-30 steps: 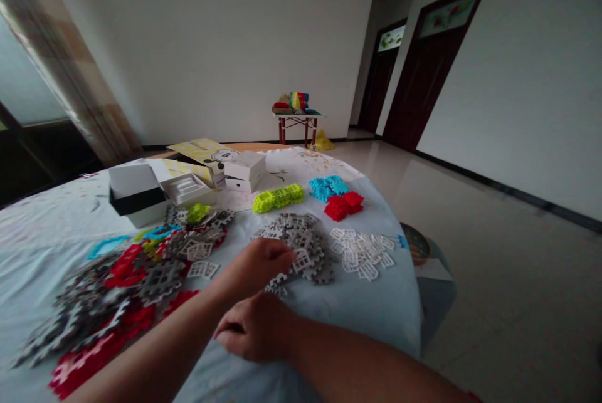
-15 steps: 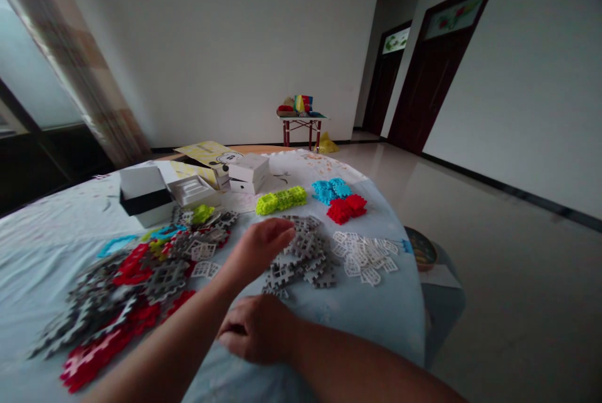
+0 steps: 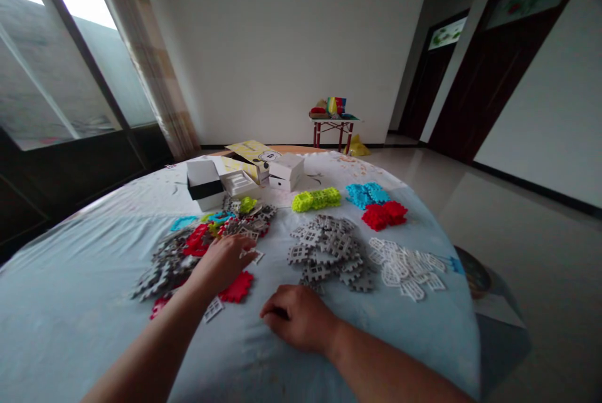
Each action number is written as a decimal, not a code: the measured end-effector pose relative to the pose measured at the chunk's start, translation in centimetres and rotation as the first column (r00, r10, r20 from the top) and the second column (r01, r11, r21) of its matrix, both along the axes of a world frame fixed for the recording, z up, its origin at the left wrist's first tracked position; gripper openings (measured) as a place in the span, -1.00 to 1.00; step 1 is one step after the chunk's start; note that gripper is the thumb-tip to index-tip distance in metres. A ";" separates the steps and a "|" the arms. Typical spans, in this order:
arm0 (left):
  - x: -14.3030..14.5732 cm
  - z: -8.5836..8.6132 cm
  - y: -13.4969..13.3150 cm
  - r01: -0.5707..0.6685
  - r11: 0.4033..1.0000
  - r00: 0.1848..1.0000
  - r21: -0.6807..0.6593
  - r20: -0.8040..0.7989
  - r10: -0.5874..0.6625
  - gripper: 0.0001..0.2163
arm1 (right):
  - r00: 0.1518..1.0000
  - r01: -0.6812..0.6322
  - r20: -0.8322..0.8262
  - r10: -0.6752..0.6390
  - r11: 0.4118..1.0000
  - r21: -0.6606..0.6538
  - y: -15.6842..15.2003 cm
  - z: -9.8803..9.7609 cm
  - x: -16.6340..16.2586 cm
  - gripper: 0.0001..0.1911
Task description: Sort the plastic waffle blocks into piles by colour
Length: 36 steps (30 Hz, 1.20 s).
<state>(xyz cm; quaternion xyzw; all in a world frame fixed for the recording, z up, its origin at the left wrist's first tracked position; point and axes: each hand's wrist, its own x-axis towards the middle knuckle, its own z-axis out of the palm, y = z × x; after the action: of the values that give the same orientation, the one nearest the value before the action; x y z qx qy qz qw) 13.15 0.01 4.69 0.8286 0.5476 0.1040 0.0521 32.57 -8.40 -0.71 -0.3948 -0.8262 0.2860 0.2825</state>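
My left hand (image 3: 220, 263) lies palm down on the near edge of a mixed pile of grey, red and white interlocking tiles (image 3: 176, 254), its fingertips by a white tile (image 3: 250, 254). A red tile (image 3: 237, 288) and a white tile (image 3: 213, 309) lie just beneath the wrist. My right hand (image 3: 297, 316) rests on the light blue tablecloth (image 3: 70, 303) with its fingers curled under, just in front of a sorted pile of grey tiles (image 3: 329, 252). I see nothing held in either hand.
Sorted groups lie beyond: white tiles (image 3: 407, 265), red stack (image 3: 384, 215), blue stack (image 3: 367, 194), lime-green stack (image 3: 316, 200). Boxes (image 3: 204, 183) and a white box (image 3: 286, 170) stand at the back. A stool (image 3: 475, 271) sits past the table's right edge; a small red table (image 3: 333, 127) stands by the wall.
My left hand has drawn back from the grey pile to the mixed pile on the left. My view has swung left and the right hand has stayed put.
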 end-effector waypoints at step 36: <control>14.3 0.6 -0.5 0.429 0.789 0.798 -0.440 0.593 -0.104 -0.73 | 0.972 -0.045 0.233 0.027 0.996 0.071 0.6 0.3 0.0 -0.75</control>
<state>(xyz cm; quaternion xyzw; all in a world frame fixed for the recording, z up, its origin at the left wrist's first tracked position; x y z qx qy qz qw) 27.42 -0.51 5.31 0.7847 0.3878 0.1606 0.4562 32.59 -7.78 -0.41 -0.3993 -0.8708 0.2117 0.1937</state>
